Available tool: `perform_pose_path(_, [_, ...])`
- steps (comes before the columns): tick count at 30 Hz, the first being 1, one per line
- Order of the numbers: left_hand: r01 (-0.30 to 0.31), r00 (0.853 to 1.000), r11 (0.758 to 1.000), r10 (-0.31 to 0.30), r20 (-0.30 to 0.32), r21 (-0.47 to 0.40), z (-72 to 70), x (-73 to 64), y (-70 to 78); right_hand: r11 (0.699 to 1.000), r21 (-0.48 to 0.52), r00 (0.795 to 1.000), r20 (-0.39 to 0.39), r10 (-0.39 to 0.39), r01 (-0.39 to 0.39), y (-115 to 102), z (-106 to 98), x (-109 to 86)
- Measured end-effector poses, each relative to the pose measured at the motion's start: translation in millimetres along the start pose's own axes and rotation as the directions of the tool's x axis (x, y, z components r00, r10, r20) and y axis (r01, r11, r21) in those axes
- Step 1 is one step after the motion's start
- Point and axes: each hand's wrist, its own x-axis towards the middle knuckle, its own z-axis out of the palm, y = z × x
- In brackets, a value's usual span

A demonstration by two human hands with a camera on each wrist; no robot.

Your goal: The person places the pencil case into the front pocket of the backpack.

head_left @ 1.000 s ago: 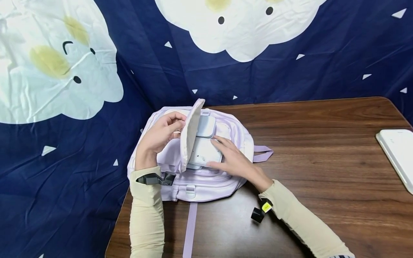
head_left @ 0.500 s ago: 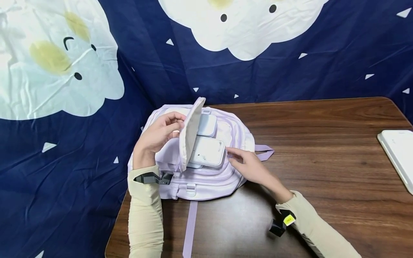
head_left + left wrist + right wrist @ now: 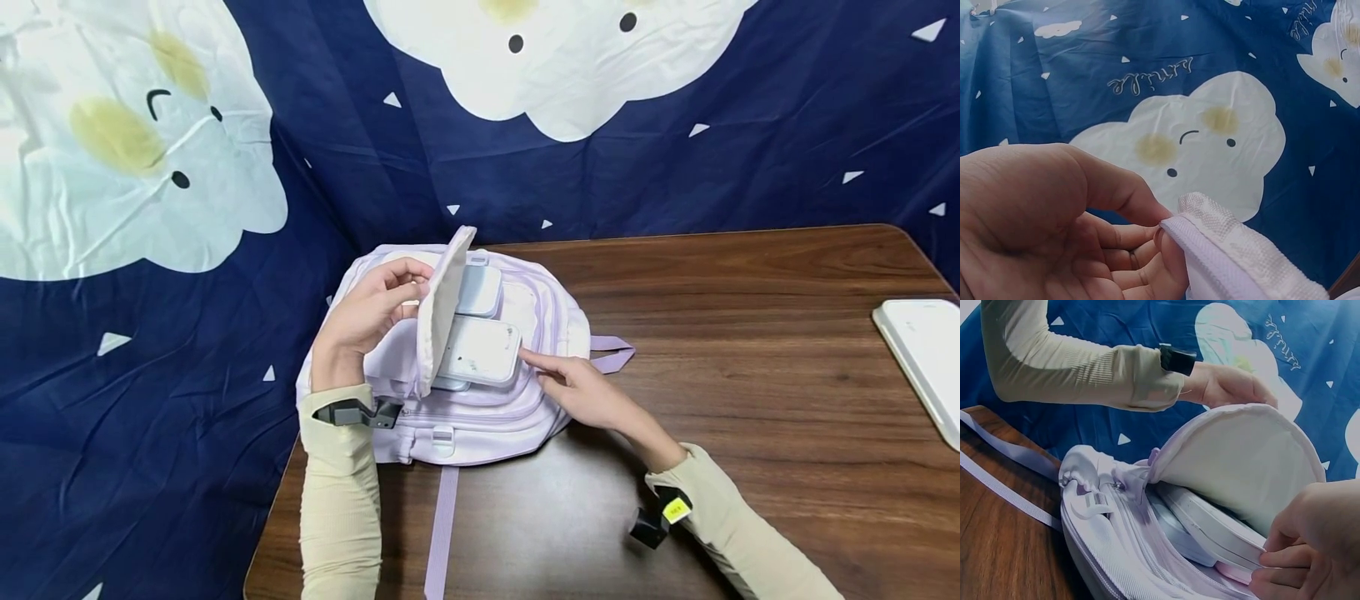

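Observation:
A pale lilac backpack (image 3: pixel 480 446) lies on the table, the panel (image 3: pixel 444 312) of its front pocket raised. My left hand (image 3: pixel 367 310) pinches the panel's edge between thumb and fingers, as the left wrist view shows closely. Inside the pocket a white flat case (image 3: pixel 483 350) with small printed marks slants out from behind the panel. A pale blue case (image 3: pixel 480 290) lies beyond it, and another pale blue piece (image 3: pixel 450 384) shows near its lower edge. With its index finger extended, my right hand (image 3: pixel 581 390) touches the white case's right end; it does not grip it.
A white flat box (image 3: pixel 922 358) rests at the table's right side. Lilac straps (image 3: pixel 442 533) run from the backpack over the brown wooden table (image 3: pixel 750 350). A dark blue cloth (image 3: pixel 337 108) with white clouds hangs behind and at the left.
My right hand has let go of the white case, drawn back to the right, then brought its index finger against the case's end. My left hand still holds the panel up.

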Motion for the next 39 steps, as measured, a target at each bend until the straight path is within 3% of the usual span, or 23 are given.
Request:
perform_pose_path(10, [-0.018, 1.0, 1.0, 0.018, 0.003, -0.013, 4.4, 0.2, -0.1, 1.0, -0.018, 1.0, -0.013, 0.02, -0.02, -6.9, 9.5, 10.8])
perform_pose_path(17, [-0.022, 1.0, 0.998, 0.023, 0.02, -0.057, 9.6, 1.8, -1.1, 0.993, -0.101, 0.998, 0.012, -0.054, 0.054, -20.5, 26.0, 25.2])
perform_pose_path(21, [-0.033, 0.999, 0.997, 0.033, 0.003, -0.072, 9.4, 2.3, -0.4, 0.991, -0.128, 0.999, -0.001, -0.049, 0.048, -25.7, 29.2, 24.6])
perform_pose_path(30, [-0.044, 0.999, 0.994, 0.044, -0.008, -0.097, 8.7, 4.0, 0.8, 0.999, -0.037, 1.0, -0.003, 0.026, -0.026, -30.9, 38.1, 16.8])
perform_pose_path(39, [-0.056, 0.998, 0.993, 0.057, 0.005, -0.106, 9.2, 4.7, -1.9, 1.0, -0.021, 1.0, 0.0, -0.001, 0.001, -32.2, 44.6, 18.6])
